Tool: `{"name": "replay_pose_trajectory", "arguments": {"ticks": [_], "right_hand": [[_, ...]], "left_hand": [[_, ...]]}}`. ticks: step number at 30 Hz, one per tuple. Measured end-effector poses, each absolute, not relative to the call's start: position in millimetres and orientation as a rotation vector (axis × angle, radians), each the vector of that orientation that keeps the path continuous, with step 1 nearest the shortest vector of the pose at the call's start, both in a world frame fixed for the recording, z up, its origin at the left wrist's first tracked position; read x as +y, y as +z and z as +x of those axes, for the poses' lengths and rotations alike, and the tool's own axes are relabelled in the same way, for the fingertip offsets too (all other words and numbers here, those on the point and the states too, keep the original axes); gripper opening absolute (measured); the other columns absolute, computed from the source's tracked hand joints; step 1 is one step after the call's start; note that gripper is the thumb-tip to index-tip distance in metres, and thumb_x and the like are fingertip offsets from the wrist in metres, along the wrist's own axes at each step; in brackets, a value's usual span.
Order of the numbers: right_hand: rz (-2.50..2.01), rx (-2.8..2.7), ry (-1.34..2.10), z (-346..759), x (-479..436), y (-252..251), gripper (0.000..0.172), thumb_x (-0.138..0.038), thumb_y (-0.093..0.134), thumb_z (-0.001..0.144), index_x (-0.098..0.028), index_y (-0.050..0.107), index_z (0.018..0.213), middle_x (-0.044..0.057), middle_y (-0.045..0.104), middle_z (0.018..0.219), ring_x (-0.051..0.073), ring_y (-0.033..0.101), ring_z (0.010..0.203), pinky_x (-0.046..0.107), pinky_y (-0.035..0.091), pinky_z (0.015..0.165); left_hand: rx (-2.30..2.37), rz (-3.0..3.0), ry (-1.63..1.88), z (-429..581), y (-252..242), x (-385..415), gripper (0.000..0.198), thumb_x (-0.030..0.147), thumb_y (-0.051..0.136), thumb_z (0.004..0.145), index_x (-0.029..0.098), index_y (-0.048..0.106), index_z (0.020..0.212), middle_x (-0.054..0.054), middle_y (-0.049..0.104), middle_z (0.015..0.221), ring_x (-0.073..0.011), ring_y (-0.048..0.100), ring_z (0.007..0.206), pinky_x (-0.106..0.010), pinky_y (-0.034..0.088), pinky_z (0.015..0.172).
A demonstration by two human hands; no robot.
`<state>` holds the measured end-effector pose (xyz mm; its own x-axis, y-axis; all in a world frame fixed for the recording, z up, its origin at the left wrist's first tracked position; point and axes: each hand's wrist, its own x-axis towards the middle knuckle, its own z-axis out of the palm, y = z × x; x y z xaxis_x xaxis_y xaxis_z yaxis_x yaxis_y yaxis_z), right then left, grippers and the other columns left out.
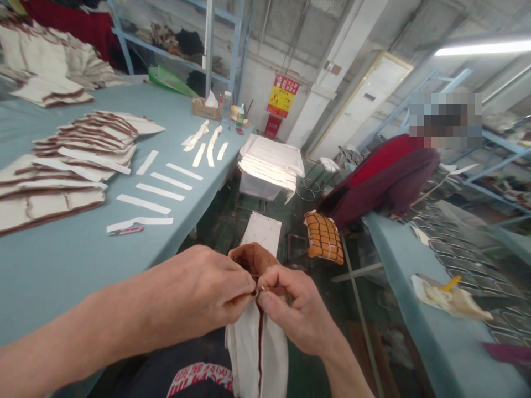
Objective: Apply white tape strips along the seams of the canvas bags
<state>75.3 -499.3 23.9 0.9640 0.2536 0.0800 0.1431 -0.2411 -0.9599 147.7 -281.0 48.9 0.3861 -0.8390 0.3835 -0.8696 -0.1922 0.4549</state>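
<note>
Along the left side runs a long pale-blue tabletop (62,265) carrying stacked cream fabric panels edged in dark brown (74,160). To the right, a seated person in a red and maroon top (385,177) leans forward. Low in front, clear of the tabletop, hangs a cream fabric piece with a dark brown centre seam (249,348). Both hands are closed on its upper seam, the left hand (203,293) and right hand (294,309) pinching fingertip to fingertip. Flat white cloth strips (143,204) lie on the tabletop.

We find the long pale blue desk (62,265) bare near us; farther back, flat white strips (143,204) and stacked cream brown-edged fabric pieces (50,188) block it, and an orange checked cushion (323,237) crowds the aisle
</note>
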Motion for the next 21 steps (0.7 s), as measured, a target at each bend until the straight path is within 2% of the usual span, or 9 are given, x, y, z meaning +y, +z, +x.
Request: {"name": "replay_pose_trajectory", "arguments": {"ticks": [4,7,14,18,21], "right_hand": [[-1.788,-0.302,0.116,74,-487,22,0.024,-0.036,0.067,0.094,-0.02,0.059,0.078,-0.006,0.05,0.063,0.009,0.038,0.054,0.021,0.028,0.049],[-1.819,-0.311,0.083,75,-479,22,0.024,-0.034,0.067,0.094,-0.02,0.058,0.076,-0.006,0.05,0.064,0.009,0.039,0.055,0.021,0.03,0.051],[-1.936,-0.318,-0.022,75,-466,23,0.015,-0.026,0.064,0.095,-0.019,0.064,0.081,-0.004,0.06,0.072,0.01,0.051,0.061,0.021,0.039,0.058],[-1.997,-0.289,-0.073,76,-461,21,0.015,-0.024,0.063,0.095,-0.019,0.064,0.082,-0.004,0.06,0.072,0.01,0.053,0.062,0.021,0.041,0.059],[-2.015,-0.278,-0.097,76,-459,21,0.017,-0.026,0.062,0.096,-0.019,0.062,0.081,-0.003,0.06,0.072,0.011,0.053,0.063,0.022,0.041,0.06]], "left_hand": [[-1.488,1.978,-0.259,155,57,-269,0.032,0.01,0.055,0.103,0.018,0.062,0.073,0.002,0.063,0.065,-0.0111,0.056,0.056,-0.027,0.037,0.057],[-1.429,1.96,-0.323,158,56,-261,0.032,0.011,0.058,0.103,0.018,0.063,0.072,0.003,0.061,0.063,-0.01,0.055,0.055,-0.026,0.037,0.058],[-1.27,2.025,-0.048,143,48,-255,0.025,0.004,0.057,0.094,0.016,0.065,0.074,0.004,0.061,0.064,-0.0085,0.055,0.054,-0.025,0.035,0.055],[-1.208,2.066,0.113,135,35,-256,0.024,0.007,0.056,0.095,0.016,0.066,0.076,0.002,0.063,0.066,-0.0114,0.059,0.057,-0.026,0.038,0.055],[-1.234,2.067,0.24,136,27,-256,0.023,0.007,0.055,0.095,0.017,0.068,0.08,0.0,0.068,0.069,-0.0137,0.063,0.06,-0.026,0.045,0.059]]}}
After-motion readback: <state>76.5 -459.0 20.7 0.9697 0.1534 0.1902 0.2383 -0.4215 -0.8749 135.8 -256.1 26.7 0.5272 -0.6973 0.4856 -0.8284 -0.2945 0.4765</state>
